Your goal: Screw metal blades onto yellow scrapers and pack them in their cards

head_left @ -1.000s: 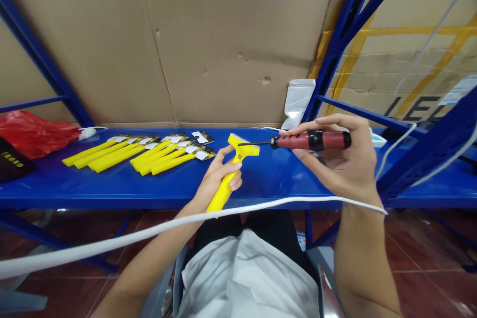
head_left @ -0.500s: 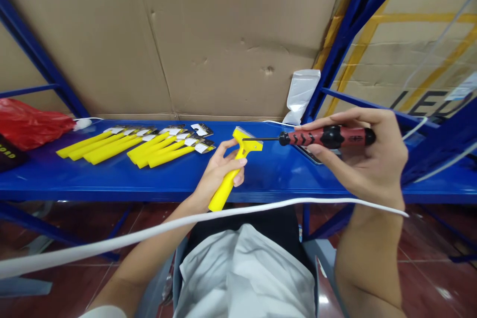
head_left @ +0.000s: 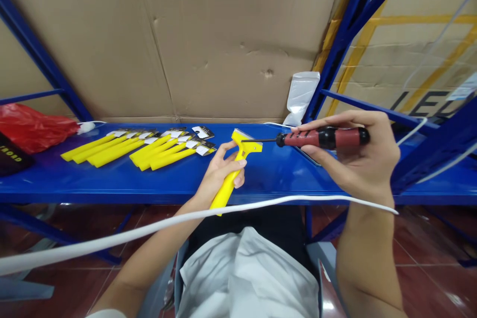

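My left hand (head_left: 225,171) is wrapped around the neck of a yellow scraper (head_left: 226,190), its wide blade head tilted up and away from me. My right hand (head_left: 357,154) grips a red and black screwdriver (head_left: 315,139) that lies nearly level, pointing left. The screwdriver's thin shaft reaches the scraper head; whether its tip sits in a screw is too small to tell. To the left, several more yellow scrapers (head_left: 115,151) with cards at their heads lie in two groups on the blue shelf (head_left: 283,174).
A red plastic bag (head_left: 35,126) and a dark box (head_left: 13,156) are at the far left. A crumpled white packet (head_left: 302,94) leans by the blue post (head_left: 335,44). One white cable (head_left: 149,228) crosses in front of my arms. Cardboard (head_left: 223,35) backs the shelf.
The screwdriver and my right hand have shifted slightly left, and the screwdriver handle has turned in my fingers. My left hand still holds the scraper in nearly the same place.
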`<action>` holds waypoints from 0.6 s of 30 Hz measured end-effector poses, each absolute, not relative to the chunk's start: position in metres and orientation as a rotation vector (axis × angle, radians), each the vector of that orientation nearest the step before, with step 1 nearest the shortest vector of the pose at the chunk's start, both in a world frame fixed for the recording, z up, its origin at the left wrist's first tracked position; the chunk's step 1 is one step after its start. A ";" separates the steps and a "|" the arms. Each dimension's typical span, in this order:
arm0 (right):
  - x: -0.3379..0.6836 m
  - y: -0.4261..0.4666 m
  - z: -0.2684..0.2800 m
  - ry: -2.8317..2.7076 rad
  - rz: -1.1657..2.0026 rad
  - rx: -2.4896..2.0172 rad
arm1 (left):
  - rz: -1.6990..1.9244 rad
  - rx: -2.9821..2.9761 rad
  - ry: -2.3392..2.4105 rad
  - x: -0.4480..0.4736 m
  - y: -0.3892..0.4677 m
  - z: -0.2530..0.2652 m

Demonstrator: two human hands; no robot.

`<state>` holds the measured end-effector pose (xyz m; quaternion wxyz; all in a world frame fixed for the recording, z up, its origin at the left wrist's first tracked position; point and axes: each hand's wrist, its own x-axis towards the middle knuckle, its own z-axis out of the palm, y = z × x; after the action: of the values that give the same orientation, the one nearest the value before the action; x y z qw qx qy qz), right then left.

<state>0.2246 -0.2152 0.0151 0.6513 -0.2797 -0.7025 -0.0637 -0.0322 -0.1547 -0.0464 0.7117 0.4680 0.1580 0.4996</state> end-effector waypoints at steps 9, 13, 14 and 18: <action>0.217 -0.210 0.017 -1.652 -0.060 -0.503 | 1.109 1.043 0.339 -0.032 -0.154 -0.048; 0.215 -0.212 0.018 -1.673 0.007 -0.480 | 1.108 1.051 0.343 -0.032 -0.153 -0.049; 0.215 -0.212 0.017 -1.662 -0.018 -0.474 | 1.105 1.056 0.343 -0.032 -0.153 -0.049; 0.215 -0.209 0.014 -1.577 -0.159 -0.452 | 1.091 1.068 0.353 -0.033 -0.154 -0.047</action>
<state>0.2148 -0.2094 0.0142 0.6793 -0.2015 -0.7021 -0.0706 -0.0332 -0.1544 -0.0474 0.7083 0.4811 0.1589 0.4916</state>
